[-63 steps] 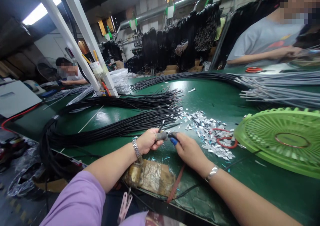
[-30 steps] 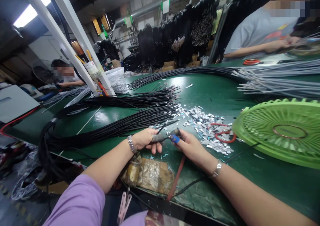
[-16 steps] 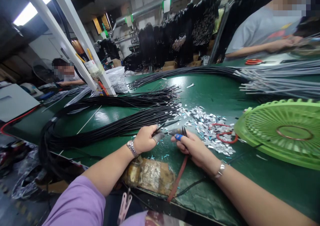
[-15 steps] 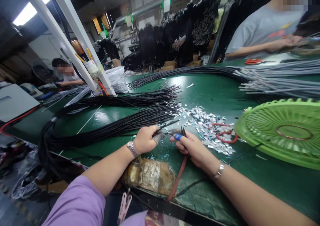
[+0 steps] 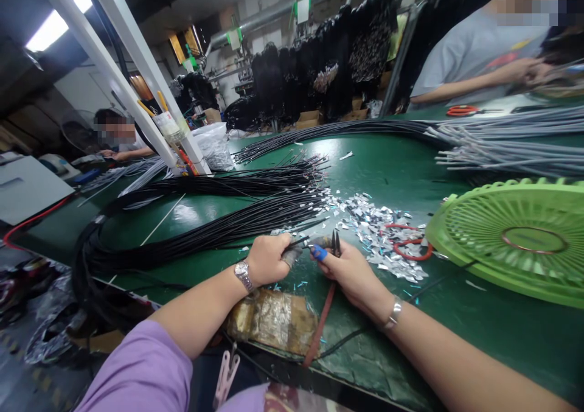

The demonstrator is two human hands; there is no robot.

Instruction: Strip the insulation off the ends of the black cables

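Note:
My left hand (image 5: 269, 257) is closed around a black cable (image 5: 298, 240) near its end, which points right toward my other hand. My right hand (image 5: 343, 267) has blue tape on a finger and is closed on a small pair of snips (image 5: 336, 243), whose dark pointed blades stick up. The right fingertips are close to the cable's end; whether they touch it I cannot tell. Beneath the right hand, a reddish-brown strap (image 5: 320, 327) runs down to the table edge. Behind my hands lies a bundle of black cables (image 5: 219, 232), their ends facing right.
Silvery foil scraps (image 5: 387, 247) with red-handled scissors (image 5: 413, 251) lie right of the cable ends. A green fan grille (image 5: 474, 229) stands at right. A taped cardboard piece (image 5: 276, 319) is at the front edge. Grey cables (image 5: 493, 156) lie farther back; two people work across the table.
The right hand has shifted slightly, and the snips' blades now stand more upright and apart from the fingertips. The left hand has turned a little, still holding the cable.

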